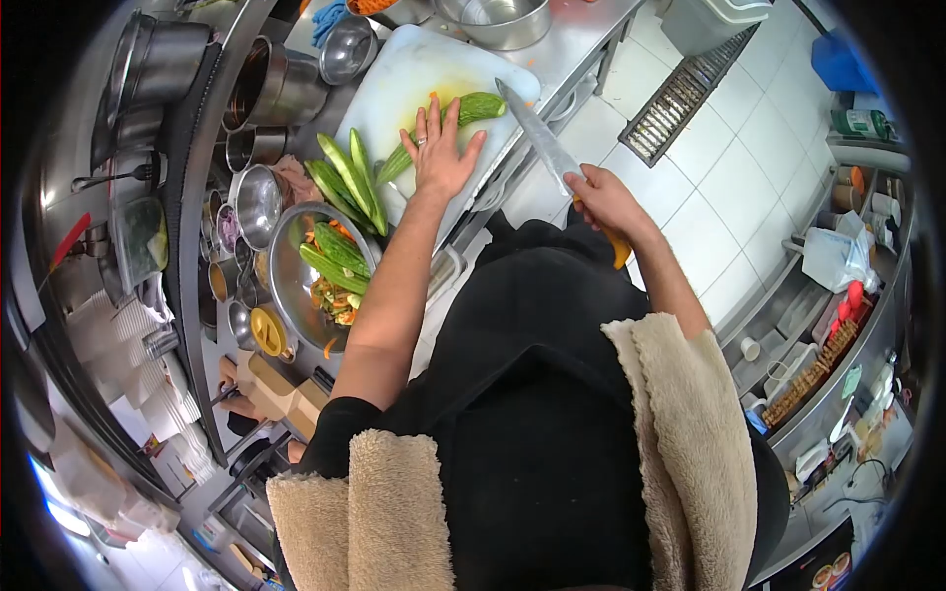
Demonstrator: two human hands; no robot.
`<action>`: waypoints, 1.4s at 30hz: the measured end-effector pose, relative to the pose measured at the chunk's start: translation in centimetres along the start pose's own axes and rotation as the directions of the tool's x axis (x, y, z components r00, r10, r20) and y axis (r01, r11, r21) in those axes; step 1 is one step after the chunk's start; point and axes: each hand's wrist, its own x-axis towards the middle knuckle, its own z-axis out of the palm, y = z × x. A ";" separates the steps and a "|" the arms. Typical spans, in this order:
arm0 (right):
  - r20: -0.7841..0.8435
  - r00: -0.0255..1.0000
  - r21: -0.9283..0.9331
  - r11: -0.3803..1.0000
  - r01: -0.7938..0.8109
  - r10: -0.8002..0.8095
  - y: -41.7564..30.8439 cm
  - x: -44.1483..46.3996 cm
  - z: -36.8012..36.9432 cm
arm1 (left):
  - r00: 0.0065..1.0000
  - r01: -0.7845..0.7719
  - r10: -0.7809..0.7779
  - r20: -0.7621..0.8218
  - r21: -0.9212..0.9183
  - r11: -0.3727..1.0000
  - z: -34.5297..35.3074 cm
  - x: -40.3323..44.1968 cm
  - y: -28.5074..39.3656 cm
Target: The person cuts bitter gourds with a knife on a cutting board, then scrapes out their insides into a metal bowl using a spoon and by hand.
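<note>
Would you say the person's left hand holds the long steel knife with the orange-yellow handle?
No, the right hand grips the knife, while the left hand lies over a green cucumber.

No writing, brand or number is showing clearly enough to be read. Well to the right of the right fingers (583,185), a green container (859,123) is carrying a pale patch, too small to make out. Much lower on that side, well apart from these fingers, a dark panel (830,572) is displaying small round pictures, any print blurring beyond reading.
</note>
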 end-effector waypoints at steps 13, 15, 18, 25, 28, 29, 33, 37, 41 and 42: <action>-0.027 1.000 -0.052 0.999 -0.014 0.012 -0.5 -0.5 0.1 | 1.000 0.002 -0.002 -0.001 -0.008 1.000 0.4 0.0 -0.1; -0.021 1.000 -0.058 0.998 -0.016 0.015 -0.4 -0.5 0.2 | 1.000 -0.007 0.007 -0.005 -0.008 1.000 0.4 0.0 -0.2; -0.016 1.000 -0.068 0.998 -0.013 0.012 -0.6 -0.2 0.4 | 1.000 -0.011 0.011 0.006 -0.018 1.000 0.4 0.3 -0.4; 0.017 0.998 -0.077 0.995 0.064 -0.063 -2.0 2.1 1.3 | 1.000 -0.014 0.015 0.025 -0.037 0.999 0.5 0.4 -0.8; 0.024 0.996 -0.086 0.992 0.090 -0.088 -2.6 3.6 2.0 | 0.999 -0.017 0.018 0.031 -0.036 0.999 0.5 0.4 -0.8; 0.025 0.995 -0.089 0.991 0.098 -0.096 -2.8 4.1 2.2 | 0.999 -0.019 0.020 0.029 -0.038 0.999 0.5 0.4 -0.7; -0.018 0.995 -0.216 0.973 0.087 -0.093 -3.6 5.7 3.2 | 1.000 -0.015 0.016 0.016 -0.040 0.999 0.5 0.2 -0.7; -0.041 0.994 -0.240 0.967 0.088 -0.100 -4.6 5.9 3.7 | 1.000 -0.014 0.014 -0.003 -0.053 0.998 0.6 0.2 -0.6; -0.048 0.987 -0.263 0.955 0.139 -0.156 -4.6 6.9 4.2 | 1.000 0.003 -0.003 0.007 -0.061 0.998 0.7 0.4 -0.6; -0.034 0.986 -0.263 0.953 0.148 -0.162 -4.8 7.4 4.3 | 1.000 0.011 -0.010 0.008 -0.064 0.998 0.8 0.4 -0.6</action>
